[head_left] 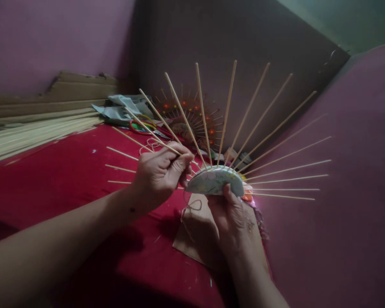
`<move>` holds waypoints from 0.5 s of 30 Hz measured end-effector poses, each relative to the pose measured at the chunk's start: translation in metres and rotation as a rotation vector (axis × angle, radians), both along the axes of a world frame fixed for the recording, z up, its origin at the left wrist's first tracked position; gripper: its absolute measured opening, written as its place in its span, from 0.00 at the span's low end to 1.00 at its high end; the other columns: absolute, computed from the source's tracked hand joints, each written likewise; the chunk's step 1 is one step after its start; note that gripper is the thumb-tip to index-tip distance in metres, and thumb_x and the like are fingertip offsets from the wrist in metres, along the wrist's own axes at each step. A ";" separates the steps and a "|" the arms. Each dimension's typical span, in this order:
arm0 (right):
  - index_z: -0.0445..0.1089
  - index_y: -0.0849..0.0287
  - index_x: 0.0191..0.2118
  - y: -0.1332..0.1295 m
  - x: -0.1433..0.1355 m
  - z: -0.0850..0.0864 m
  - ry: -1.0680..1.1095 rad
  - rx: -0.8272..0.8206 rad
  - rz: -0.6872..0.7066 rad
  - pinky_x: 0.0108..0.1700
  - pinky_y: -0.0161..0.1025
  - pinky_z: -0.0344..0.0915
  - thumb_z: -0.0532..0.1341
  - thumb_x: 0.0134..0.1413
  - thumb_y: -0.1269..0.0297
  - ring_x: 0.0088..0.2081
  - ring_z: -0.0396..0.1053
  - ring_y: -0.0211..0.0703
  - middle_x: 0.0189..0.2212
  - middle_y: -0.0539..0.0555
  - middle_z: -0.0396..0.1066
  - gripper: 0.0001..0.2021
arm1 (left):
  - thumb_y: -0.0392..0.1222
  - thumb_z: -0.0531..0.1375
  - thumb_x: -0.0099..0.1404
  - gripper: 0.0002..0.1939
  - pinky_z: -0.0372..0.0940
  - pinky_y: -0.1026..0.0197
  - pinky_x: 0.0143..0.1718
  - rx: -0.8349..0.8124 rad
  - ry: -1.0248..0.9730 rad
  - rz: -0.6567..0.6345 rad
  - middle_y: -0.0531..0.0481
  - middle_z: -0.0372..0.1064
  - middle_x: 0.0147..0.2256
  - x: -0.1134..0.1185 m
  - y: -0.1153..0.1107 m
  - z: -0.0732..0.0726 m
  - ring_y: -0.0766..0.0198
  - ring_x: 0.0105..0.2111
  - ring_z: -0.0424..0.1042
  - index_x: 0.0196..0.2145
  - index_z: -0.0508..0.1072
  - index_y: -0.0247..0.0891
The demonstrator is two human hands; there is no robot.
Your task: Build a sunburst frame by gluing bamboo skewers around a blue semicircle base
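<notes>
A half-round piece covered in pale floral material [208, 182] has several thin wooden sticks [231, 107] fanning out from its curved edge. My right hand [227, 214] grips it from below at the flat edge, thumb on the front face and the other fingers mostly hidden behind. Beside its left end, my left hand [163, 171] is closed in a pinch among the left-side sticks. One stick runs right by those fingertips; what they hold is hidden. Thin twine [195, 206] dangles in a loose loop below the half-round piece's left end.
Beneath lie a red cloth [131, 252] and a piece of brown cardboard [192, 244]. Scissors [160, 133] and bluish fabric [125, 105] are behind. A decorated stick fan [208, 117] leans at the back wall. Long sticks [35, 132] are piled left; a wall [340, 239] borders the right.
</notes>
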State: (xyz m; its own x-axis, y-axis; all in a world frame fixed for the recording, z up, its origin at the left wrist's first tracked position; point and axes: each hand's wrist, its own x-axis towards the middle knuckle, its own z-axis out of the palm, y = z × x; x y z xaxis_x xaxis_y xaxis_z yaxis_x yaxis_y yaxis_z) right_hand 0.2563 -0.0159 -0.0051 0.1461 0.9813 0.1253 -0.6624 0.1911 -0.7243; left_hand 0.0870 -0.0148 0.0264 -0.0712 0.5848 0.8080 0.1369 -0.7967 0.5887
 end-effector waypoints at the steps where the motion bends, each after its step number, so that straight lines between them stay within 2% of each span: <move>1: 0.73 0.56 0.36 0.000 0.000 0.000 -0.003 0.005 -0.004 0.55 0.48 0.63 0.71 0.35 0.69 0.37 0.72 0.40 0.35 0.48 0.76 0.16 | 0.37 0.55 0.66 0.07 0.64 0.71 0.15 -0.031 -0.035 -0.028 0.56 0.67 0.21 0.000 -0.001 0.001 0.73 0.15 0.67 0.30 0.69 0.35; 6: 0.72 0.56 0.40 0.000 -0.003 -0.002 -0.016 0.017 0.048 0.57 0.50 0.61 0.73 0.32 0.65 0.41 0.72 0.42 0.39 0.51 0.76 0.22 | 0.37 0.55 0.67 0.07 0.65 0.72 0.17 -0.004 0.010 -0.081 0.57 0.68 0.22 0.003 0.001 -0.003 0.75 0.16 0.67 0.32 0.71 0.35; 10: 0.72 0.55 0.41 0.001 -0.003 -0.004 -0.022 0.045 0.062 0.57 0.50 0.60 0.73 0.33 0.67 0.42 0.72 0.43 0.38 0.49 0.76 0.22 | 0.37 0.54 0.67 0.09 0.64 0.74 0.18 0.031 0.064 -0.043 0.57 0.68 0.22 0.003 0.003 -0.005 0.76 0.16 0.66 0.31 0.71 0.35; 15: 0.72 0.55 0.42 0.004 -0.001 -0.007 -0.054 0.062 0.144 0.55 0.53 0.63 0.71 0.36 0.65 0.46 0.71 0.48 0.37 0.52 0.76 0.21 | 0.36 0.54 0.67 0.11 0.64 0.73 0.19 0.075 0.140 -0.001 0.55 0.69 0.24 0.002 0.004 -0.003 0.76 0.18 0.67 0.28 0.71 0.34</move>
State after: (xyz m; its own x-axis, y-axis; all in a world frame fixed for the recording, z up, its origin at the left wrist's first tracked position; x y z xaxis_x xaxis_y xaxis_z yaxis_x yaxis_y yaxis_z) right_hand 0.2553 -0.0123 -0.0120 -0.0045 0.9817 0.1903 -0.6469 0.1423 -0.7492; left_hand 0.0892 -0.0109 0.0233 0.0458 0.5224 0.8515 0.2132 -0.8379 0.5025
